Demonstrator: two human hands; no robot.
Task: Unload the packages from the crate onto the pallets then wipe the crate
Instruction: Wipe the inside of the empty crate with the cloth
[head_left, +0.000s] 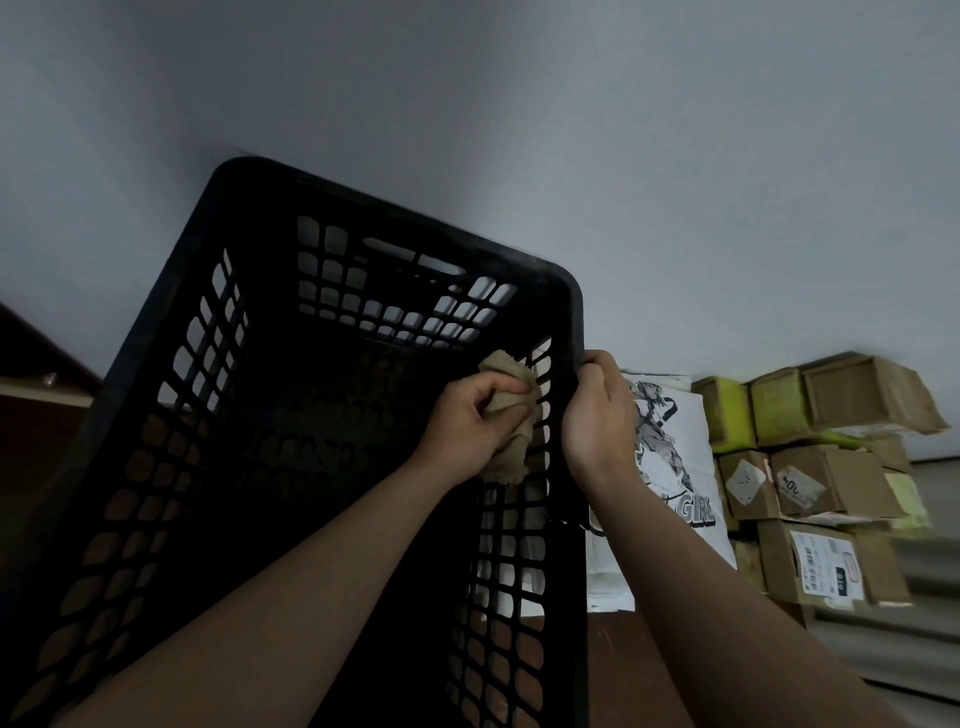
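My left hand (467, 415) is curled tight around a beige cloth (511, 410), pressing it to the inner right wall of the black crate (249, 197). My right hand (597, 410) grips that wall's rim. Cardboard packages (810, 478) sit stacked outside, to the right.

A storeroom: labelled cardboard parcels (821, 483) stacked against a bare grey wall (571, 130).

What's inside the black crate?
Only the left hand, gripping a cloth against the crate wall. Nothing else shows; the arm and shadow hide part of the bottom.
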